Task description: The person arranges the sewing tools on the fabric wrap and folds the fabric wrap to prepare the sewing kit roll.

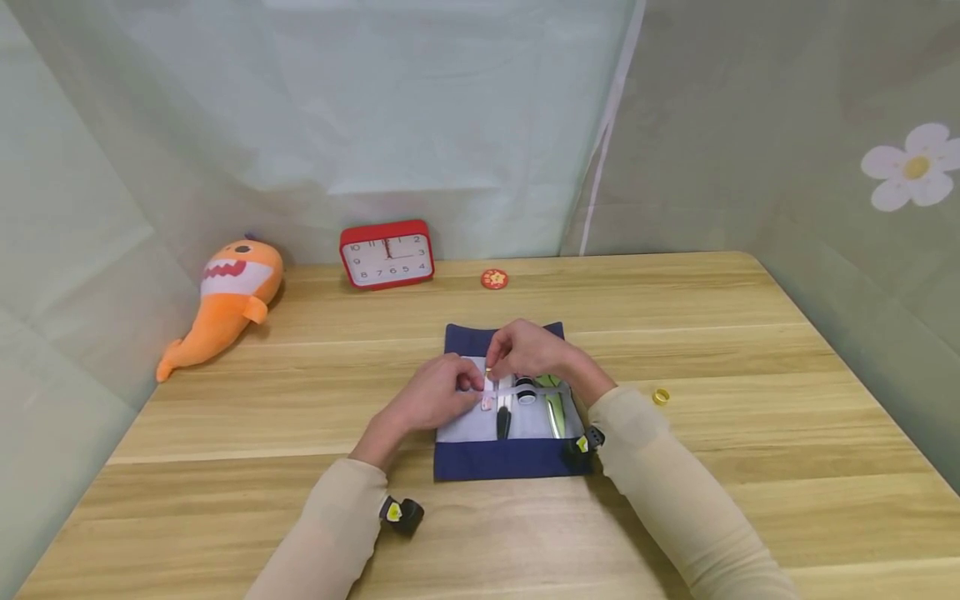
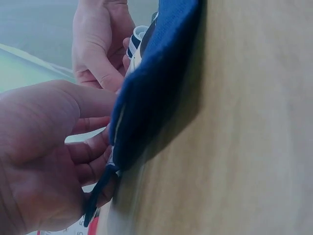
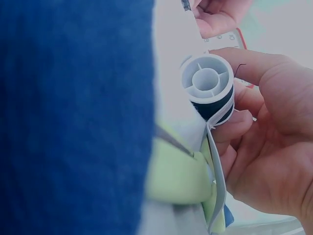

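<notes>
A navy sewing roll [image 1: 510,460] with a pale grey lining lies unfolded on the table. Across it runs a white elastic strap [image 1: 542,390], and my left hand [image 1: 438,392] pinches that strap near its left end. Above the strap, my right hand [image 1: 525,348] pinches a small slim item with a gold tip [image 1: 488,372]; its kind is too small to tell. Below the strap shows a pink-and-white piece [image 1: 487,403]. Under the strap sit a black-handled tool [image 1: 503,422], a black thread spool [image 3: 208,83] and green-handled scissors [image 3: 181,176].
A gold ring-shaped thimble [image 1: 660,397] lies right of the roll. Behind stand a red clock [image 1: 387,255] and a round red star coaster [image 1: 494,279]. An orange plush shark [image 1: 228,304] leans at the left back. Curtains [image 1: 450,125] hang behind the table [image 1: 300,417].
</notes>
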`<action>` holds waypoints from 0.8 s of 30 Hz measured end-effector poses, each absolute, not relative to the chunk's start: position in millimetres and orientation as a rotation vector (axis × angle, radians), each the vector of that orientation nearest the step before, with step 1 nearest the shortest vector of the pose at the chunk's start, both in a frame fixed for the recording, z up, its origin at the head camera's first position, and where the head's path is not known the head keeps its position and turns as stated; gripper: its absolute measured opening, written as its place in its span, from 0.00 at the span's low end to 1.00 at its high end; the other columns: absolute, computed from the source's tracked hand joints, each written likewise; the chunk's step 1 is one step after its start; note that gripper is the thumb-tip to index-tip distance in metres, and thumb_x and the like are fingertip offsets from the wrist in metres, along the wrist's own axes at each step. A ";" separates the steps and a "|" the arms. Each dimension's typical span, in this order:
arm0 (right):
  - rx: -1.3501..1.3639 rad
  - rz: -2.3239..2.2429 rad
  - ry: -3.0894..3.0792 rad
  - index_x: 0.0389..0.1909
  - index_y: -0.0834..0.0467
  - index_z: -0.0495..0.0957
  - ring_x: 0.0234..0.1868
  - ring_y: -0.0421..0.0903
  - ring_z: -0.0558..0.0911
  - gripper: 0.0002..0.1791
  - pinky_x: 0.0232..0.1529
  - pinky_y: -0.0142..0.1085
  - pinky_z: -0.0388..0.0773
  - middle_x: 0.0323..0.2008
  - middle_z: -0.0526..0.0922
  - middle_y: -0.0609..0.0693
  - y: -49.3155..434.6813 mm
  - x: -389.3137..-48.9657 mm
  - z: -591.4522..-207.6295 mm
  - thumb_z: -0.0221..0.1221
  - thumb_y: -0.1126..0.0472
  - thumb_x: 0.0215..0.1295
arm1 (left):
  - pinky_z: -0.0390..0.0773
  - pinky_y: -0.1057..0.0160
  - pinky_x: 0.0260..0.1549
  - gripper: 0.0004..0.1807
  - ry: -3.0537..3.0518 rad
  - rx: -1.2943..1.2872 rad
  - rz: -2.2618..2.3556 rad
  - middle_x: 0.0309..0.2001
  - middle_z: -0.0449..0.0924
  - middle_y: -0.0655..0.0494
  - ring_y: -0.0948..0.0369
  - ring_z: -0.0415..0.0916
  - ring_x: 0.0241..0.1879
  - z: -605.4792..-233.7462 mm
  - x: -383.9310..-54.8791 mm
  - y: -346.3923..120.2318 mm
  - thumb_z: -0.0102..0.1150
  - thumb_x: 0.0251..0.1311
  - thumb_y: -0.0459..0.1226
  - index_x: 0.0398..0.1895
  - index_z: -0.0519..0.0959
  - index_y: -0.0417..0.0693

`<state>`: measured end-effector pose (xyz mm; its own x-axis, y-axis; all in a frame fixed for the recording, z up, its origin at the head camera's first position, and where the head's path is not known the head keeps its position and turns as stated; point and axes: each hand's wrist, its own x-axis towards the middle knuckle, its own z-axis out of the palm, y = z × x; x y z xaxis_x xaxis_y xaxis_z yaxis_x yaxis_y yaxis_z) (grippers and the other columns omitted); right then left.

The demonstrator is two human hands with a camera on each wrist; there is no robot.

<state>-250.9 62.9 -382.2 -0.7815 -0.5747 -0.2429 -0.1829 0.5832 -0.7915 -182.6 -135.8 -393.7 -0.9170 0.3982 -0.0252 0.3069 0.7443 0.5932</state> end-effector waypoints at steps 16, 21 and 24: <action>-0.654 -0.976 2.372 0.35 0.57 0.86 0.30 0.42 0.78 0.07 0.34 0.32 0.75 0.30 0.85 0.48 60.8 -252.8 -382.3 0.73 0.66 0.58 | 0.66 0.62 0.36 0.05 2.827 0.634 0.850 0.26 0.72 0.57 0.59 0.69 0.33 -395.0 -183.0 -134.5 0.65 0.62 0.30 0.31 0.82 0.50; -0.675 -0.967 2.372 0.35 0.57 0.85 0.30 0.42 0.78 0.07 0.34 0.32 0.75 0.30 0.84 0.48 60.3 -253.1 -383.2 0.73 0.66 0.59 | 0.66 0.60 0.38 0.04 2.833 0.667 0.765 0.29 0.73 0.57 0.58 0.69 0.36 -395.5 -182.8 -133.9 0.63 0.66 0.32 0.33 0.82 0.50; -0.690 -0.971 2.362 0.36 0.57 0.85 0.31 0.42 0.78 0.07 0.34 0.32 0.75 0.30 0.84 0.48 60.5 -253.3 -383.5 0.73 0.67 0.59 | 0.66 0.58 0.40 0.04 2.827 0.672 0.716 0.32 0.74 0.56 0.57 0.69 0.39 -395.0 -181.7 -133.2 0.62 0.69 0.33 0.35 0.81 0.50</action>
<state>-253.3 60.5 -383.5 -0.7514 -0.6125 -0.2455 -0.2629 0.6191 -0.7400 -181.7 -133.2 -395.0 -0.8888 0.4571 -0.0330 0.3862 0.7859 0.4829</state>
